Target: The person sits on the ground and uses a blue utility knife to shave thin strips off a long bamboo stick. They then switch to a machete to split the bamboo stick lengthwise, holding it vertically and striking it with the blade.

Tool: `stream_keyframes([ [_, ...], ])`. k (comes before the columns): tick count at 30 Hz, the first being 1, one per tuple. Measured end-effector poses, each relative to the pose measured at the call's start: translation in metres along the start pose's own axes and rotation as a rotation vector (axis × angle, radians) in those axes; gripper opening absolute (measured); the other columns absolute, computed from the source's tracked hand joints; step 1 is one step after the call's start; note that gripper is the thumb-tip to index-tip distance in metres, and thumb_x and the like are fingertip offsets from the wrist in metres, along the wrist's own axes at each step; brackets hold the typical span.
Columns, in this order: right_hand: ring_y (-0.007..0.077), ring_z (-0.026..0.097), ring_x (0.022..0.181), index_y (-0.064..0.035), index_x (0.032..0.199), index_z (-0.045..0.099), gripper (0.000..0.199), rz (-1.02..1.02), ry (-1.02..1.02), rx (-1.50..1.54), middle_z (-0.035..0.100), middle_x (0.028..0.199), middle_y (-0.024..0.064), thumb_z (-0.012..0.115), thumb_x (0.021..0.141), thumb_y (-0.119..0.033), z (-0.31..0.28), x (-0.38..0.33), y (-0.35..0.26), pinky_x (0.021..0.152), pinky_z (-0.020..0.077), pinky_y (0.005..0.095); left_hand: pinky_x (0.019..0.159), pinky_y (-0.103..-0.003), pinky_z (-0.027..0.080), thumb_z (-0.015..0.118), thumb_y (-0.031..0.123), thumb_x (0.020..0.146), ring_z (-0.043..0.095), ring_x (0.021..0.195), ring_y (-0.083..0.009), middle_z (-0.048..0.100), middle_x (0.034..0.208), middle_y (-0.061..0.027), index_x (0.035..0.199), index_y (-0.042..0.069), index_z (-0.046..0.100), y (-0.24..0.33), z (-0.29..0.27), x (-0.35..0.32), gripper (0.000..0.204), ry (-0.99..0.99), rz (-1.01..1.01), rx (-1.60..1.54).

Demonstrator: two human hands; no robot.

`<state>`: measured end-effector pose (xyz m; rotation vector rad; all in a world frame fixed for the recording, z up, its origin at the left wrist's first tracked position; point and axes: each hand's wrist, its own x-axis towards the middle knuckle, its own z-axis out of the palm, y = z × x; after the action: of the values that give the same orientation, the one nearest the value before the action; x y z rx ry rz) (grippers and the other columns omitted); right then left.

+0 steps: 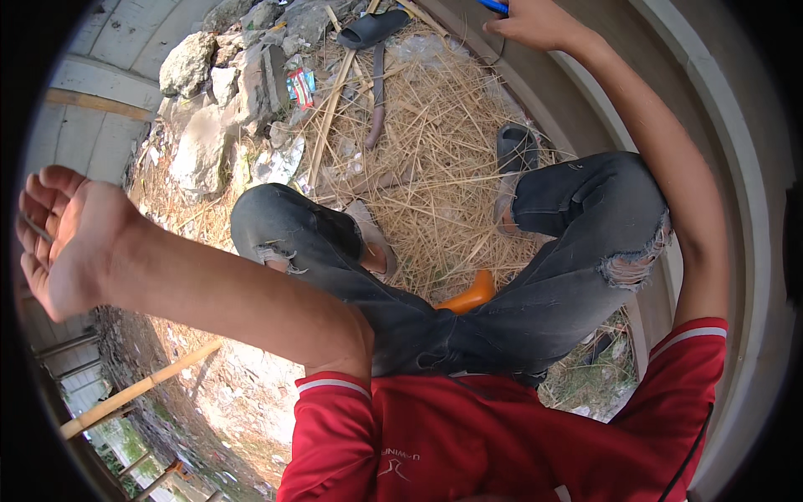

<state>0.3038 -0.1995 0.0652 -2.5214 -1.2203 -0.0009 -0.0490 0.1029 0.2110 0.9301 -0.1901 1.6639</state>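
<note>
The person's right grip point(535, 25) is holding together, clamped on one blue thing point(493, 6) at the upper edge, fingers probably wrapping it to keep it steady. Well apart, the left grip point(74, 238) is lying half-curled, with one thin grey piece point(35, 227) crossing its fingers; one cannot tell whether they are clamping it or merely letting it rest. Two knees in torn jeans point(535, 330) are standing bent and apart, likely for balance, and one orange object point(470, 294) is showing between the legs, partly hidden. Beyond, two dark slippers point(372, 29) are lying apart over the straw point(452, 142), perhaps left off the feet. One small colourful packet point(301, 86) is resting beside the pale stones point(201, 146), too jumbled to count. One bamboo pole point(138, 389) is slanting at lower left.
</note>
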Motion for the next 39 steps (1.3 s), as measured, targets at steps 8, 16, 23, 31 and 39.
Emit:
stream_keyframes([
  [8, 0.0244, 0.047, 0.057, 0.0032, 0.07, 0.055, 0.038, 0.076, -0.318, 0.072, 0.048, 0.059, 0.0116, 0.069, 0.082, -0.03, 0.02, -0.018, 0.004, 0.059, 0.0397, 0.0417, 0.077, -0.038, 0.055, 0.047, 0.024, 0.101, 0.063, 0.1, -0.0218, 0.061, 0.123, -0.0121, 0.135, 0.003, 0.05, -0.307, -0.186, -0.26, 0.04, 0.416, -1.256, 0.677],
  [16, 0.0267, 0.059, 0.066, 0.0041, 0.084, 0.067, 0.036, 0.268, -0.687, 0.092, 0.061, 0.069, 0.0143, 0.071, 0.083, -0.031, 0.054, -0.035, 0.032, 0.066, 0.0461, 0.0409, 0.087, -0.049, 0.051, 0.058, 0.016, 0.088, 0.068, 0.096, -0.0416, 0.07, 0.105, -0.0282, 0.11, -0.009, 0.067, -0.261, -0.35, -0.353, 0.034, 0.757, -0.9, 1.57],
  [23, 0.0333, 0.069, 0.09, 0.0014, 0.105, 0.068, 0.039, 0.128, -0.907, -0.122, 0.07, 0.09, 0.0212, 0.071, 0.082, -0.03, 0.113, -0.022, 0.036, 0.081, 0.0526, 0.0421, 0.086, -0.042, 0.054, 0.065, 0.033, 0.094, 0.067, 0.101, -0.0353, 0.065, 0.12, -0.0276, 0.13, -0.01, 0.056, -0.285, -0.442, -0.322, 0.057, 0.676, -0.913, 1.622],
  [31, 0.0442, 0.063, 0.112, 0.0068, 0.137, 0.045, 0.071, -0.013, -0.81, 0.001, 0.064, 0.117, 0.0318, 0.071, 0.08, -0.027, 0.269, 0.051, 0.001, 0.099, 0.0497, 0.0459, 0.072, -0.038, 0.053, 0.069, 0.029, 0.094, 0.067, 0.079, -0.0258, 0.072, 0.095, -0.0176, 0.118, -0.007, 0.066, -0.29, -0.475, -0.335, 0.044, 0.514, -0.982, 1.436],
  [39, 0.0419, 0.064, 0.112, 0.0059, 0.137, 0.041, 0.07, 0.693, -0.364, 0.552, 0.064, 0.12, 0.03, 0.07, 0.084, -0.029, 0.476, 0.113, -0.076, 0.097, 0.0512, 0.0473, 0.069, -0.026, 0.056, 0.076, 0.007, 0.09, 0.064, 0.076, -0.0143, 0.067, 0.097, -0.0097, 0.114, -0.004, 0.065, -0.271, -0.392, -0.308, 0.029, 0.567, -0.866, 0.913],
])
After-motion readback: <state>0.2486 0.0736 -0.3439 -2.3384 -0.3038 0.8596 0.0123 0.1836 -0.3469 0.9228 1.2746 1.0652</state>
